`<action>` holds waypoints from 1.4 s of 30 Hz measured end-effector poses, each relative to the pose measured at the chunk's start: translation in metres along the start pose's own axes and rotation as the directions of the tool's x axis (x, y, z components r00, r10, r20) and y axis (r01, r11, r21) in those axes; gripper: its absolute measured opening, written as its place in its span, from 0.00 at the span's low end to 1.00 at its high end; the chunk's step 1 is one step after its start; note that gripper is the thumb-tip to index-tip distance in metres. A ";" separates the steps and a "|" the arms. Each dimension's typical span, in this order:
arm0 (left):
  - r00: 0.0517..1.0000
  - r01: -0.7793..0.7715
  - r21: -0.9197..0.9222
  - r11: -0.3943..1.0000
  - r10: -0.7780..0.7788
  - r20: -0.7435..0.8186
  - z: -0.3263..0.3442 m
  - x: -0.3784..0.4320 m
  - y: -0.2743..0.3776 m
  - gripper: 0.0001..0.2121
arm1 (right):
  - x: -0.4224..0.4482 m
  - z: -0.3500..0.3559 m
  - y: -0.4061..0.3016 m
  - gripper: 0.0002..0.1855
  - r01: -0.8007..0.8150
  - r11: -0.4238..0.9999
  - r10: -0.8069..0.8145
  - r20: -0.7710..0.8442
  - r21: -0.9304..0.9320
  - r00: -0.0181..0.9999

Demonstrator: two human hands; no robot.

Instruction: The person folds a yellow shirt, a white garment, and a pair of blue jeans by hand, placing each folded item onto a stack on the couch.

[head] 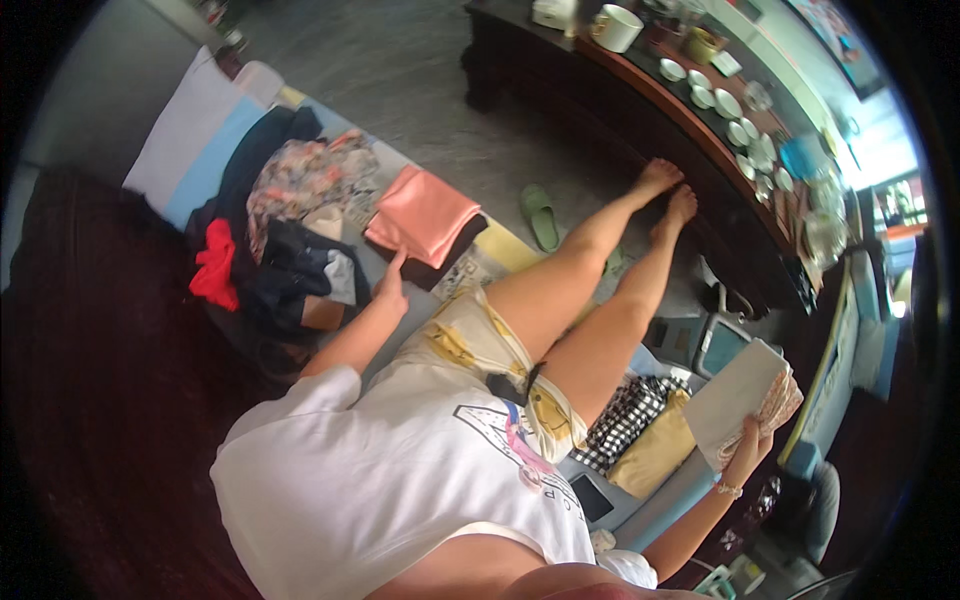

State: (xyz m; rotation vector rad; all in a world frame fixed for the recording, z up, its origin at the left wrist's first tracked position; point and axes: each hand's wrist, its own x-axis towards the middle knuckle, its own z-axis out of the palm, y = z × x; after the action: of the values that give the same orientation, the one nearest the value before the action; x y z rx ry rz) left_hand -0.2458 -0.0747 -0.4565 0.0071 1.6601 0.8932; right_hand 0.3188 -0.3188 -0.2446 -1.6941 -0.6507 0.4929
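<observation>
My left hand (392,283) reaches to a folded pink satin cloth (426,214), with one digit at its near edge. Its other fingers are hard to make out, so whether it grips the cloth is unclear. The pink cloth lies on a dark brown folded cloth (442,271) on the seat beside my thigh. In my right hand (752,442), raised on the other side, is a folded white cloth (735,405) with a patterned reddish part along one edge. Below that hand, a black-and-white checked cloth (634,416) and a folded tan cloth (654,448) rest on the seat.
Beyond my left hand is a loose clothes pile with a floral garment (304,180), dark garments (289,259) and a red cloth (216,266). My feet rest against a dark wooden cabinet (555,97) bearing several white cups (726,103). A green slipper (540,217) lies on the floor; a phone (591,496) is beside me.
</observation>
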 end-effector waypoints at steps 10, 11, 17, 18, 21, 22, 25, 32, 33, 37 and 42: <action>0.904 -0.144 0.053 0.988 0.153 -0.399 0.043 0.046 0.018 0.53 | 0.004 0.047 0.008 0.16 -0.040 0.993 0.068 0.259 -0.113 0.964; 0.946 -0.148 0.002 0.989 0.142 -0.291 0.041 0.049 0.018 0.48 | 0.003 0.046 0.006 0.16 -0.039 0.993 0.067 0.252 -0.116 0.965; 0.982 -0.181 -0.347 0.920 0.185 -0.020 0.033 0.073 0.014 0.22 | -0.002 0.057 0.000 0.17 -0.085 0.992 0.109 0.283 -0.096 0.953; 0.983 -0.166 -0.347 0.923 0.183 0.016 0.033 0.072 0.015 0.21 | -0.005 0.058 0.000 0.18 -0.090 0.992 0.110 0.266 -0.085 0.958; 0.987 -0.121 -0.333 0.935 0.149 0.058 0.030 0.052 0.029 0.19 | -0.007 0.055 0.004 0.20 -0.095 0.993 0.111 0.255 -0.076 0.961; 0.974 -0.139 -0.341 0.930 0.190 0.121 0.024 0.055 0.034 0.18 | -0.008 0.057 0.002 0.20 -0.086 0.994 0.103 0.269 -0.075 0.958; 0.923 -0.171 -0.412 0.895 0.292 0.250 0.011 0.070 0.052 0.13 | -0.010 0.058 0.002 0.19 -0.085 0.994 0.102 0.270 -0.072 0.957; 0.859 -0.232 -0.386 0.893 0.374 0.350 -0.055 0.184 0.095 0.20 | -0.009 0.074 -0.020 0.18 -0.126 0.982 0.158 0.258 -0.137 0.953; 0.815 -0.072 -0.334 0.940 0.249 0.523 -0.046 0.168 0.106 0.20 | -0.011 0.076 -0.017 0.19 -0.119 0.977 0.161 0.248 -0.179 0.955; 0.909 -0.156 -0.470 0.869 0.312 0.276 -0.049 0.191 0.117 0.18 | -0.005 0.103 -0.036 0.20 -0.019 0.959 0.105 0.294 -0.281 0.950; 0.831 -0.521 0.048 0.852 0.520 -0.199 -0.027 0.123 0.094 0.35 | -0.016 0.147 -0.054 0.23 0.060 0.985 0.018 0.440 -0.163 0.898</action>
State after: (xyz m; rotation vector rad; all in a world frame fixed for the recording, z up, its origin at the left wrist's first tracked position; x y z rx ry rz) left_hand -0.3483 0.0332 -0.5076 0.3944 1.8846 1.3504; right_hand 0.2045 -0.2123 -0.2239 -1.7473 -1.0647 0.8387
